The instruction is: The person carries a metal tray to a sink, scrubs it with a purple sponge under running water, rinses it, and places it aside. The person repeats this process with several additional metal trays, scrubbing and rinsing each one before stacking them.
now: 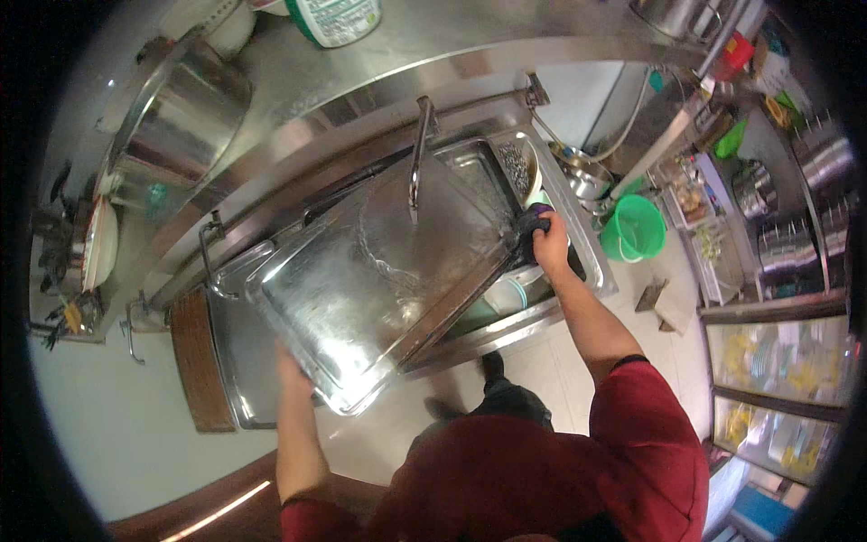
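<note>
A large shallow metal tray [318, 298] lies tilted across the sink [596, 264], wet and shiny. The tap [421, 149] runs onto it, and the water spreads in a rounded sheet. My left hand [292, 371] grips the tray's near left edge, its fingers partly hidden by the rim. In my right hand [552, 240] is a bunched dark cloth or scrubber [530, 227], pressed to the tray's right end. Below the tray's near side, a pale container with a blue-green rim [506, 296] shows in the basin.
A white tub with dark speckled contents [518, 166] stands in the sink's far right corner. Right of the sink, a green bucket [633, 229] is on the floor. A big metal pot [183, 112] sits left on the steel shelf [433, 34], with a green-and-white bottle [336, 19] behind.
</note>
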`<state>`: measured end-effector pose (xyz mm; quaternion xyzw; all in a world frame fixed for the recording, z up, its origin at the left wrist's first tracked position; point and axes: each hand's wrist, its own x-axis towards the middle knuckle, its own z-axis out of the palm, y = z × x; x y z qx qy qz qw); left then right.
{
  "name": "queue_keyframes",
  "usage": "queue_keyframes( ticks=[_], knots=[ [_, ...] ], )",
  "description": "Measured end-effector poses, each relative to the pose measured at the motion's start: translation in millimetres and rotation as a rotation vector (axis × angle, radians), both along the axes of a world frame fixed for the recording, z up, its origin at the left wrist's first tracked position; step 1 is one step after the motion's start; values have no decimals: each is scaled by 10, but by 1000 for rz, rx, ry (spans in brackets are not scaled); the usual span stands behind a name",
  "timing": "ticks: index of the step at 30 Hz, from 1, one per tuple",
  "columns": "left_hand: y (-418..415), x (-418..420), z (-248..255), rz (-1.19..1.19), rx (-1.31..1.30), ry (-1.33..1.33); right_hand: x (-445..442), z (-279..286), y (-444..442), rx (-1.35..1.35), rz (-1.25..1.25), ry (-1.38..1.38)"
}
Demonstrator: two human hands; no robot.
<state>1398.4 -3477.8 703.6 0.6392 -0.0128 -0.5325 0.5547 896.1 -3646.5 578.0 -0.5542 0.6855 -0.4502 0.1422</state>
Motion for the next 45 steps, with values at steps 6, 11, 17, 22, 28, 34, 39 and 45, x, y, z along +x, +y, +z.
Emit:
queue_keyframes(
  ticks=[6,11,17,22,28,34,39,45],
  knots=[
    [781,242,531,121,-169,-198,273,204,-1104,513,-65,-1503],
    [1562,521,1024,103,-77,-427,800,556,-1308,389,-20,-1505],
    [2632,812,1709,569,-53,-601,1843,-89,404,704,1059,-1026],
    [4132,1527,2161,536,-102,-913,3112,1408,1646,983,1697,-1080],
    [4607,2073,2414,582,269,-1760,4008,2260,2480,1131,1696,-1668],
    [4110,2190,2015,95,-469,-2206,4757,1981,2411,1180,1172,-1726],
    [3469,2429,1252,-497,-548,-2174,5268,1685,2064,1146,850,-1683],
    [3330,2959,-68,-904,-414,-1995,5596,828,2177,832,627,-550]
  ],
)
